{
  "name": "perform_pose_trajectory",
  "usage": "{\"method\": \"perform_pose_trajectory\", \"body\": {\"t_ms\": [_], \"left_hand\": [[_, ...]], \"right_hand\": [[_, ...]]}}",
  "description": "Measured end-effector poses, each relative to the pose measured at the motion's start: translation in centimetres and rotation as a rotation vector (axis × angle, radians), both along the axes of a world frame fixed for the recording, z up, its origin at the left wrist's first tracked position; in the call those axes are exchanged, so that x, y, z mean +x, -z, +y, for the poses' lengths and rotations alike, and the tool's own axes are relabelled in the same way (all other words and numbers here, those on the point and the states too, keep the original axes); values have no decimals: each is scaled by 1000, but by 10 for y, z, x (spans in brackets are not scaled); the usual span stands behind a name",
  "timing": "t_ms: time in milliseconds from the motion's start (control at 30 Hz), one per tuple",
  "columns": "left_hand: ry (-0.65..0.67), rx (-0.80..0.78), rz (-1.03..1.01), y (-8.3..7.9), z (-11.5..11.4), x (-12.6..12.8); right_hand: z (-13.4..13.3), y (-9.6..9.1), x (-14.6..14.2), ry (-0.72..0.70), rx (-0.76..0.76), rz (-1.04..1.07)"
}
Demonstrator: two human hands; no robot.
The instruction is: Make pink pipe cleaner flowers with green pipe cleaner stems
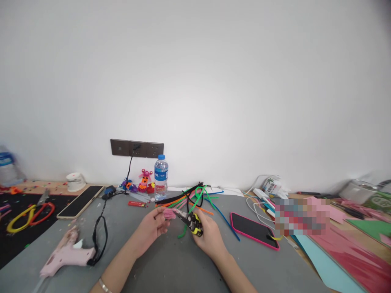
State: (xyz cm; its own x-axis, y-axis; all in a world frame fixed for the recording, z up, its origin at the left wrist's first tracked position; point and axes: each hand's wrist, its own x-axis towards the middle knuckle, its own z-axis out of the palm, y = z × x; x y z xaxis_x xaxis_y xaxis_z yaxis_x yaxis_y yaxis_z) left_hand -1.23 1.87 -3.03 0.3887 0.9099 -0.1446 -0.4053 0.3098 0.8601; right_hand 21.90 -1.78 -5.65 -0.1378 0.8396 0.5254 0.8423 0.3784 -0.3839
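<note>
My left hand (152, 228) pinches a small pink pipe-cleaner piece (169, 214) above the grey table mat (171, 264). My right hand (209, 236) grips a black-and-yellow pair of cutters (191, 221), whose jaws point left and meet the pink piece. Just behind both hands lies a loose bundle of coloured pipe cleaners (195, 197) in green, orange, black and blue.
A pink glue gun (65, 252) with a black cable lies front left. A phone (80, 201) sits back left, a pink-cased phone (253, 230) on the right. A water bottle (161, 177) and small craft figures (143, 183) stand by the wall socket. Coloured paper sheets (345, 252) cover the right.
</note>
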Motion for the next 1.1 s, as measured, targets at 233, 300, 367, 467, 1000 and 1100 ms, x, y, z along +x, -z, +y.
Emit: {"method": "perform_pose_trajectory", "body": {"t_ms": [233, 300, 367, 467, 1000, 1100], "left_hand": [[-268, 947, 615, 10, 7, -8], [-347, 1130, 697, 10, 8, -9], [-427, 1242, 727, 8, 8, -8], [-507, 1333, 725, 5, 7, -8], [-496, 1213, 695, 2, 8, -7], [-493, 1196, 686, 1, 8, -7]], "right_hand": [[-1, -5, -2, -19, -5, -33], [-1, -7, -4, -26, -16, -48], [-2, -8, -5, -29, -28, -58], [-1, -6, -5, -33, -24, -64], [-2, -6, -6, -22, -22, -96], [-2, -7, -6, -16, -31, -106]]}}
